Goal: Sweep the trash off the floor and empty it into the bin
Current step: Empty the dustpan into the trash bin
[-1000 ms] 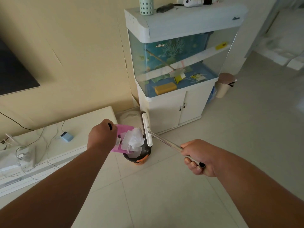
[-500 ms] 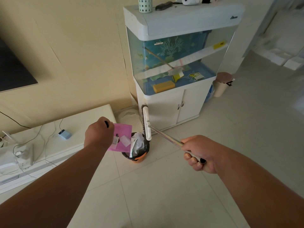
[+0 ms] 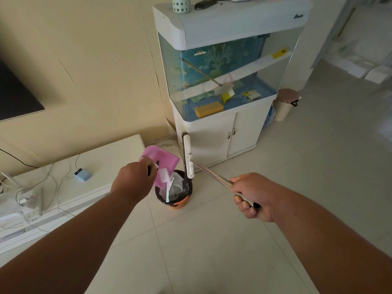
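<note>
The left hand (image 3: 132, 180) is extended forward with the forearm straight, fist closed around the dark handle of a pink plastic dustpan (image 3: 159, 164). The dustpan is tilted steeply, its open lip pointing down into a small round orange bin lined with a black bag (image 3: 177, 193). A white paper scrap (image 3: 163, 175) lies at the lip; crumpled white paper trash (image 3: 175, 185) sits inside the bin. The right hand (image 3: 253, 196) is clenched around the metal handle of a broom (image 3: 212, 174). The broom's white head with dark bristles (image 3: 187, 159) stands nearly upright just beside the dustpan, its lower end over the bin's rim. The bin stands on the pale tiled floor (image 3: 212, 240), near a white aquarium cabinet (image 3: 222, 136).
</note>
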### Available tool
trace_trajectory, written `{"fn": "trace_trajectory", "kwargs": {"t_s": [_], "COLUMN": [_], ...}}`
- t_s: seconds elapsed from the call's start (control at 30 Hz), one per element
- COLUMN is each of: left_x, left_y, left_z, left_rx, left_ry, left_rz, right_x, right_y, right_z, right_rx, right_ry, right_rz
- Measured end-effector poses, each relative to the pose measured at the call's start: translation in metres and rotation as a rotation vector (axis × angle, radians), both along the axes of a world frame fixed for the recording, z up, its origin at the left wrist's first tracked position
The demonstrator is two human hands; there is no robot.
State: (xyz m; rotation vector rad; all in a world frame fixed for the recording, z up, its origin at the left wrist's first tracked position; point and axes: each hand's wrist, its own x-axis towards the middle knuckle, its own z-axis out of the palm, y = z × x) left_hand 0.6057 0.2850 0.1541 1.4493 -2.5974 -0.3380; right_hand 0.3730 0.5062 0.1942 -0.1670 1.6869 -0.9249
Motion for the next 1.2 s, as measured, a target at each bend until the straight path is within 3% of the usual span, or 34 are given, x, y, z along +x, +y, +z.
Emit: {"fn": "trace_trajectory", "kwargs": {"t_s": [0.27,0.53,0.97,1.2], "left_x": [-0.004,-0.003,0.005,0.002], "left_y": [0.011,0.017,0.028,0.029], "left_z": [0.002,0.007,0.003,0.011], "left_rx": [-0.075,-0.058,-0.065,-0.036], "left_ry": [-0.151,-0.188,-0.133,0.084], "left_rz": [-0.179,-0.198,-0.157,0.03], "right_x": [-0.008,-0.007,-0.004,-0.007], "right_y": [0.002,0.006,0.014,0.02], "right_z": [0.001,0.0,-0.004,-0.004], "right_rx": [-0.004,-0.005,0.004,0.016], "right_ry": [-0.021,-0.04,-0.01,-0.029], "right_rz": [0.017,0.013,0.009,0.019]}}
